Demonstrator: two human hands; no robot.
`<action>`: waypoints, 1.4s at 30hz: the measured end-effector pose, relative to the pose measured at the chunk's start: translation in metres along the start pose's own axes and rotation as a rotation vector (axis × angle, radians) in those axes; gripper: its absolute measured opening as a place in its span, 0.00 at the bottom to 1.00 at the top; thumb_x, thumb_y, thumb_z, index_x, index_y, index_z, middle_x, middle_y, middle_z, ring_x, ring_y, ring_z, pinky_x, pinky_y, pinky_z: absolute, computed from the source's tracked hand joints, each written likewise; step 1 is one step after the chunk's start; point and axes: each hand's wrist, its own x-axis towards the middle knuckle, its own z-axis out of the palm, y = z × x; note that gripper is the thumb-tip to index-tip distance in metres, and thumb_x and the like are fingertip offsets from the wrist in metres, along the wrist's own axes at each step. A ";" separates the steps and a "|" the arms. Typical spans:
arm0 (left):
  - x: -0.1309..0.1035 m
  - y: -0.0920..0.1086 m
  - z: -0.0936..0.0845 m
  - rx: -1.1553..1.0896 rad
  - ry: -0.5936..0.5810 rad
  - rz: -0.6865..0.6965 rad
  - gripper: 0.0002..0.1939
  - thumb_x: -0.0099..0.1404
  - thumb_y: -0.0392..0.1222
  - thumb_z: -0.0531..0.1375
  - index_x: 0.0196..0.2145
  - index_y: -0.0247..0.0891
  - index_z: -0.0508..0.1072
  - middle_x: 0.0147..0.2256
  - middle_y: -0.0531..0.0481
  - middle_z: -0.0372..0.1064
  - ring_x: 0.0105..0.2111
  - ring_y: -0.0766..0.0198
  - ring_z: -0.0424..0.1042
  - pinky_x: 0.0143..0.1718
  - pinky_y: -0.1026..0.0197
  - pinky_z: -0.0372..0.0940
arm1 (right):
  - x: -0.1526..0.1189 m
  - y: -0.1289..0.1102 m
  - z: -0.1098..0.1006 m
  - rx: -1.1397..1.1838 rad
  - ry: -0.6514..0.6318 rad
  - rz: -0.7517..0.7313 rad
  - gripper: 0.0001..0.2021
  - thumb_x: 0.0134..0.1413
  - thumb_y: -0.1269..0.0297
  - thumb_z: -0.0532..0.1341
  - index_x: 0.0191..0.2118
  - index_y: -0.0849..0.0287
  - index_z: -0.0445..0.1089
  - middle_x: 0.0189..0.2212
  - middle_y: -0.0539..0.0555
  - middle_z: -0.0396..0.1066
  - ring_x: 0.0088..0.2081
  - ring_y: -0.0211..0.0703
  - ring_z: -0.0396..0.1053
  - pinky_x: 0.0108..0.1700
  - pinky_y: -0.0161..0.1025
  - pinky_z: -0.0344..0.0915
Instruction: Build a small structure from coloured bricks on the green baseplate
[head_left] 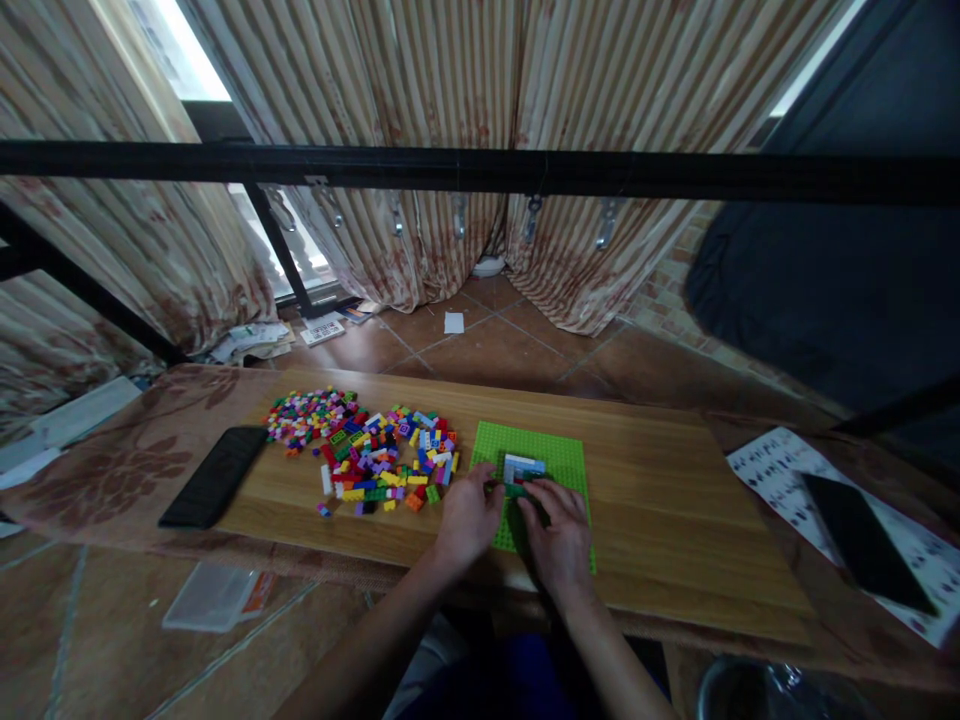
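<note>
A bright green toy-brick baseplate [566, 455] lies on the wooden board in front of me. On it stands a small build of light blue and white bricks [523, 466]. At its near side is a dark green brick [515, 491]. My left hand [471, 512] closes its fingertips at the left end of this green brick. From the right, my right hand [561, 532] has thumb and fingers bent together at its other end. My fingers partly cover the brick, and its exact seating cannot be made out.
Loose, many-coloured bricks [390, 455] spread left of the baseplate, with a heap of small pieces [307, 415] behind. A black case [214, 478] lies further left. At right, a dark phone-like slab [866, 540] rests on a printed sheet [780, 460]. A black bar [450, 168] crosses beyond the board.
</note>
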 end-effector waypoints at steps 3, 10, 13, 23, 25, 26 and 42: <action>0.002 0.002 0.000 0.026 0.009 0.008 0.15 0.62 0.37 0.57 0.47 0.37 0.70 0.38 0.45 0.76 0.40 0.60 0.75 0.44 0.59 0.67 | -0.001 0.000 0.001 -0.012 0.001 0.004 0.13 0.60 0.59 0.55 0.43 0.56 0.74 0.41 0.57 0.72 0.44 0.48 0.64 0.46 0.47 0.62; 0.006 0.004 0.000 0.028 0.021 -0.013 0.12 0.61 0.36 0.58 0.43 0.35 0.72 0.39 0.44 0.76 0.40 0.60 0.74 0.43 0.59 0.66 | 0.000 0.000 0.003 -0.014 -0.020 0.015 0.12 0.59 0.59 0.56 0.42 0.57 0.74 0.41 0.57 0.71 0.44 0.49 0.64 0.46 0.47 0.62; 0.007 0.005 -0.001 0.007 0.020 -0.046 0.11 0.60 0.35 0.59 0.42 0.35 0.73 0.39 0.44 0.76 0.39 0.61 0.74 0.42 0.60 0.66 | -0.001 0.002 0.005 -0.010 -0.006 0.009 0.12 0.59 0.58 0.56 0.41 0.56 0.74 0.41 0.57 0.71 0.44 0.49 0.64 0.46 0.47 0.62; 0.015 0.009 -0.002 -0.034 0.002 -0.146 0.09 0.56 0.34 0.62 0.36 0.34 0.75 0.33 0.46 0.76 0.33 0.63 0.74 0.36 0.63 0.65 | -0.001 0.004 0.004 -0.088 -0.002 -0.063 0.11 0.60 0.61 0.56 0.40 0.56 0.75 0.40 0.56 0.72 0.43 0.46 0.64 0.44 0.45 0.62; 0.018 0.008 -0.003 -0.019 -0.008 -0.145 0.08 0.55 0.33 0.62 0.35 0.34 0.76 0.31 0.48 0.76 0.32 0.63 0.74 0.34 0.63 0.65 | -0.001 0.003 0.004 -0.135 -0.010 -0.090 0.11 0.61 0.63 0.56 0.40 0.57 0.75 0.40 0.56 0.72 0.42 0.46 0.64 0.44 0.44 0.61; 0.019 0.008 -0.003 -0.014 -0.014 -0.143 0.07 0.54 0.33 0.62 0.34 0.34 0.76 0.30 0.48 0.75 0.32 0.63 0.73 0.34 0.64 0.65 | -0.001 0.002 0.004 -0.155 -0.012 -0.104 0.11 0.61 0.63 0.56 0.40 0.58 0.75 0.39 0.56 0.73 0.42 0.46 0.64 0.44 0.44 0.61; 0.025 0.008 -0.001 0.072 -0.070 -0.052 0.05 0.53 0.30 0.60 0.27 0.36 0.75 0.27 0.51 0.75 0.31 0.64 0.73 0.33 0.66 0.63 | 0.001 0.007 0.005 -0.147 -0.081 -0.151 0.14 0.62 0.61 0.53 0.38 0.59 0.75 0.38 0.56 0.73 0.41 0.46 0.65 0.45 0.44 0.61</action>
